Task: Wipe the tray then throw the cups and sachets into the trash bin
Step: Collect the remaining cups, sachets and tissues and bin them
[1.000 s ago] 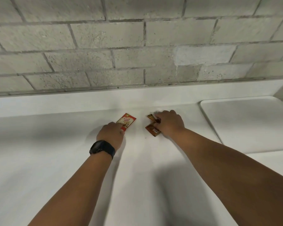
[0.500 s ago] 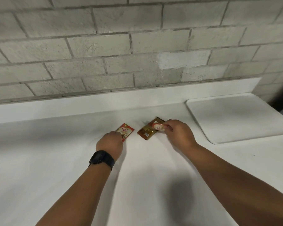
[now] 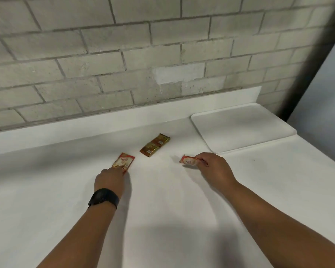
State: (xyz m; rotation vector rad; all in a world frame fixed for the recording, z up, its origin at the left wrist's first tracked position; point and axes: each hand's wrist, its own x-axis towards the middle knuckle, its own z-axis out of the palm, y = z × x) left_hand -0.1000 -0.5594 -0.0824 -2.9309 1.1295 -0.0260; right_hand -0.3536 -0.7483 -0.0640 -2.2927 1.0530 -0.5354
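Note:
On the white counter a red and white creamer sachet (image 3: 124, 163) lies flat, and my left hand (image 3: 110, 179) touches its near end with the fingertips. My right hand (image 3: 214, 169) pinches a second small red sachet (image 3: 189, 161), held just above the counter to the right. Between the two hands, farther back, a pair of brown and gold sachets (image 3: 154, 145) lies on the counter, free of both hands. An empty white tray (image 3: 240, 126) sits at the back right. No cups and no trash bin are in view.
A grey brick wall (image 3: 143, 55) rises behind a low white backsplash (image 3: 124, 120). A dark vertical edge (image 3: 321, 55) stands at the far right past the tray. I wear a black watch (image 3: 103, 198) on my left wrist.
My right hand has lifted a small red sachet off the brown pair and drawn it to the right. The left hand stays on the creamer sachet. The view has shifted left and up.

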